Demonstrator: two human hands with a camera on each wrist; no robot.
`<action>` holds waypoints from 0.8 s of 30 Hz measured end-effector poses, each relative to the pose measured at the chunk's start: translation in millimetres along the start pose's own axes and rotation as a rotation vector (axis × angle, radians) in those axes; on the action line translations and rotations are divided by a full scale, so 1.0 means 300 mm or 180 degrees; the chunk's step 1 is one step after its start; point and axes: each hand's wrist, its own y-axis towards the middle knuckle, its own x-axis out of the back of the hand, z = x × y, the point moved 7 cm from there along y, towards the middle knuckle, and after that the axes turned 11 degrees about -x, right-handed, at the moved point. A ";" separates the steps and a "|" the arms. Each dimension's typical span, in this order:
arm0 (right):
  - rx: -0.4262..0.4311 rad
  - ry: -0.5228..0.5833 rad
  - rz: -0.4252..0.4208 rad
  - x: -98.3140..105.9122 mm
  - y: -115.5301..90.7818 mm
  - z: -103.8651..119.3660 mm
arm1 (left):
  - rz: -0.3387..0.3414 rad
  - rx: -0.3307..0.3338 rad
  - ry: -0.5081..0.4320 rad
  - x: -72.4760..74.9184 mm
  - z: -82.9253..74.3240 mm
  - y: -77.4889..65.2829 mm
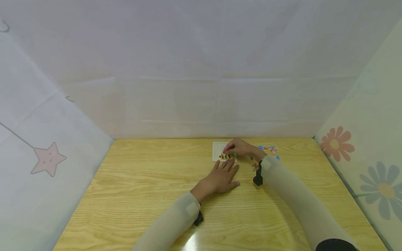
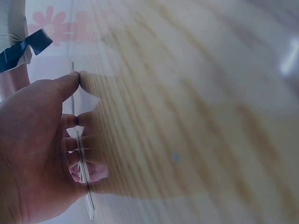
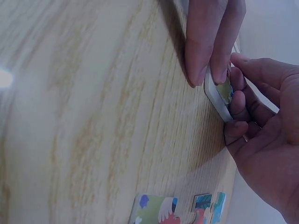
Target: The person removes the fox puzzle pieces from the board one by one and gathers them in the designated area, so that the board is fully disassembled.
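Note:
A white puzzle board (image 1: 216, 150) lies near the table's far edge, with a strip of colourful puzzle pieces (image 1: 225, 157) along its near side. My left hand (image 1: 220, 179) is spread flat, its fingertips at the board's near edge and its thumb out over the table. In the right wrist view, two left fingertips rest at the board's white rim (image 3: 217, 100). Above the board, my right hand (image 1: 241, 147) bends down with thumb and fingertips bunched, pinching at a piece among the strip. That piece is mostly hidden by the fingers.
Several loose puzzle pieces (image 1: 269, 150) lie on the wooden table (image 1: 141, 181), right of the board and partly behind the right wrist. A pale cloth wall (image 1: 176, 104) rises just beyond the far edge; printed side walls flank the table.

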 end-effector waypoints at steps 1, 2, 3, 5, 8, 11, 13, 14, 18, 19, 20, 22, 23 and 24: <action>-0.0005 0.0006 0.0005 0.000 0.002 -0.002 | -0.0003 0.0002 -0.0002 -0.001 0.000 0.001; -0.0022 0.0018 0.0013 0.000 0.004 -0.004 | -0.0003 0.0006 -0.0002 -0.001 0.000 0.002; -0.0049 0.0030 0.0020 0.000 0.005 -0.006 | -0.0001 0.0010 -0.0003 -0.002 0.001 0.002; -0.0113 0.0052 0.0034 0.000 0.007 -0.009 | 0.0006 0.0016 -0.0004 -0.002 0.001 0.002; -0.0170 0.0073 0.0046 -0.001 0.005 -0.008 | 0.0018 0.0021 -0.0004 0.001 0.000 0.000; -0.0155 0.0120 0.0054 -0.001 0.001 0.000 | 0.0017 0.0017 -0.0001 0.002 0.000 0.000; -0.0136 0.0146 0.0055 0.000 0.001 0.002 | 0.0005 0.0006 0.0001 0.004 0.000 -0.002; -0.0127 0.0158 0.0060 0.001 0.001 0.002 | 0.0000 0.0002 0.0008 0.003 0.000 -0.001; -0.0076 0.0155 0.0061 -0.001 0.004 -0.001 | -0.0011 -0.0016 0.0039 0.003 0.000 -0.002; -0.0071 0.0166 0.0067 -0.002 0.003 -0.002 | -0.0010 -0.0012 0.0049 0.002 0.000 -0.002; -0.0076 0.0178 0.0065 -0.002 0.003 -0.003 | -0.0010 -0.0008 0.0037 0.001 0.001 -0.001; -0.0091 0.0209 0.0057 -0.003 0.000 -0.006 | -0.0015 0.0004 0.0017 0.000 0.001 -0.001; -0.0096 0.0226 0.0050 -0.004 -0.002 -0.007 | -0.0016 0.0012 0.0002 -0.002 0.002 -0.001; -0.0107 0.0246 0.0044 -0.005 -0.003 -0.009 | -0.0015 0.0019 -0.0015 -0.003 0.003 0.000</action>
